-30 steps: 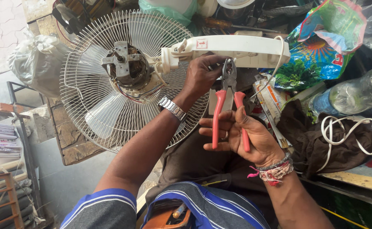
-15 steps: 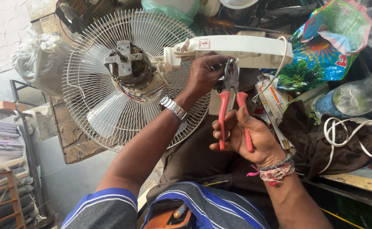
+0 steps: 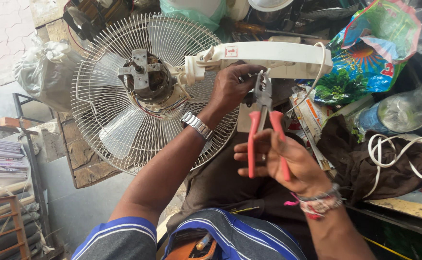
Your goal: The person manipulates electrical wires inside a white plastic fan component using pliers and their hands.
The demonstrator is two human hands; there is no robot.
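Observation:
A white fan lies on its side, its wire grille (image 3: 124, 96) at the left with the bare motor (image 3: 146, 79) showing, and its white stand column (image 3: 268, 58) running to the right. My left hand (image 3: 232, 86), with a metal watch on the wrist, grips the column's underside. My right hand (image 3: 288, 161) holds red-handled pliers (image 3: 265, 125) upright, the handles apart. Their jaws reach up against the column beside my left fingers. What the jaws bite on is hidden.
A colourful printed bag (image 3: 370, 53) and a plastic bottle (image 3: 403, 110) lie at the right, with a coiled white cable (image 3: 398, 154) on dark cloth. A plastic sack (image 3: 42, 72) sits at the left. Tools and pots crowd the top edge.
The view has shifted slightly. My right hand has lowered a little along the pliers' handles while the jaws stay at the column. My left hand keeps its grip.

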